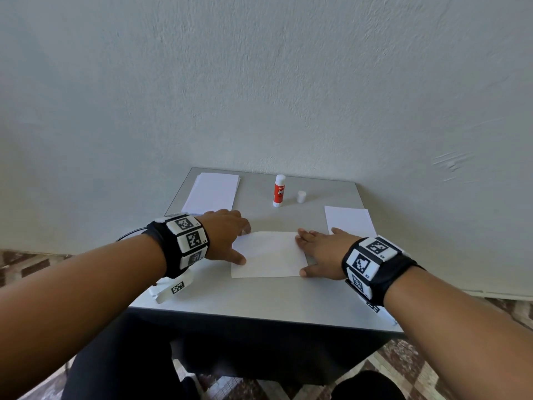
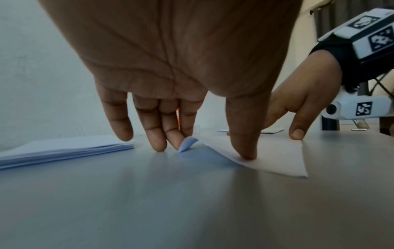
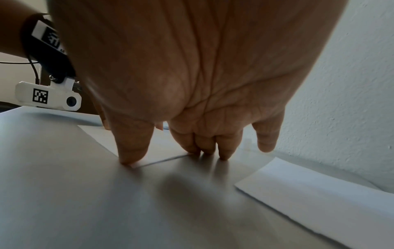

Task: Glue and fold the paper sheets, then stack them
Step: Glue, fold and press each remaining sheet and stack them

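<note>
Pressing a sheet (image 1: 268,255) flat on the worktop (image 1: 259,301), we keep our left hand (image 1: 227,241) and right hand (image 1: 320,255) open, fingers straight. The left lifts its far corner. A stack (image 1: 212,193) lies beyond, glue (image 1: 279,190) upright.

Soft, even daylight; wrist views dimmer and blurred, with finger shadows and wide-angle bending at edges.

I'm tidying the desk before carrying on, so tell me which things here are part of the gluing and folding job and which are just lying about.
Part of the job:
- sheet under both hands
- left hand, right hand
- paper stack, far left
- glue stick, uncapped, upright
- its cap
- finished sheet, far right

Lying about:
- nothing else on the table
</note>
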